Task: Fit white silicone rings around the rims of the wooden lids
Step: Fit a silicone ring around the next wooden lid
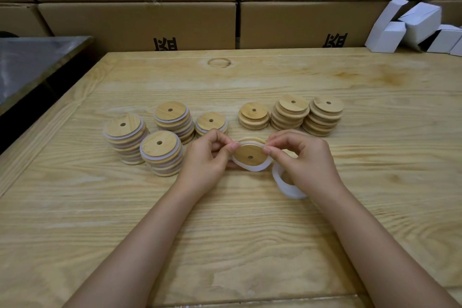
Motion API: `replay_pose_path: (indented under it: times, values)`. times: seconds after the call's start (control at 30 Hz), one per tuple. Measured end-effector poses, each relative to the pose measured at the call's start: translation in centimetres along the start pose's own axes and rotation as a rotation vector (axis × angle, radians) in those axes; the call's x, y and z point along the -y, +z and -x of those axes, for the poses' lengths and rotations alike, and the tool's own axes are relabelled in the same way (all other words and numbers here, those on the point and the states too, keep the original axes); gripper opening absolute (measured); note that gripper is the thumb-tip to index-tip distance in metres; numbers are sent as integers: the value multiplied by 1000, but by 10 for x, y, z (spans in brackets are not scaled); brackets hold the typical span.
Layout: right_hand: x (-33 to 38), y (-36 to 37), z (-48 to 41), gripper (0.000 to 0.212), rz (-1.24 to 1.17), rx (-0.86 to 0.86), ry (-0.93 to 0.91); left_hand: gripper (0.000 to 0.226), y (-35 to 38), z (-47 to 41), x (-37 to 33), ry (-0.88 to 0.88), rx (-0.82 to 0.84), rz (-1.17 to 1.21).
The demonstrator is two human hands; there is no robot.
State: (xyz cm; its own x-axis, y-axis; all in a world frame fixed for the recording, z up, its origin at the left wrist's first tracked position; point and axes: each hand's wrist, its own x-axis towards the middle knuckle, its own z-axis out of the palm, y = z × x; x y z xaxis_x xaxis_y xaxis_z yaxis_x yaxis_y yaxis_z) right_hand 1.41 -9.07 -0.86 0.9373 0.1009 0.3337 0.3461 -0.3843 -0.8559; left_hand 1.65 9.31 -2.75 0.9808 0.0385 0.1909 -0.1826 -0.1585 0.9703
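Both hands meet over a pale wooden table [225, 227], the left hand [207, 156] and right hand [303, 159] each pinching the white silicone ring [253, 168] stretched around a wooden lid [250, 154], loose rings [287, 189] under the right wrist, ringed stacks [160, 151] left, bare stacks [290, 112] behind right.

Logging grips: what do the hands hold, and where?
The left hand and right hand each pinch the white ring at its far edge, around the wooden lid.

both hands — left hand [207, 155], right hand [303, 157] — pinch a white ring [252, 167] around a wooden lid [250, 155].
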Motion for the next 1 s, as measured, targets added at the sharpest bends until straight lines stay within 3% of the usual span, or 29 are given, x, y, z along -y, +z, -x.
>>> replay_pose_path:
  times: [0.37,0.73,1.0]
  values:
    - [-4,-3,-1,15,13,-14,11,8,-5,-1,2,-7,67,75]
    - [-4,-2,-1,10,9,-5,17,16,-7,-1,1,116,30,-148]
    - [-3,-2,-1,12,14,-8,10,16,-14,-2,0,93,114,-93]
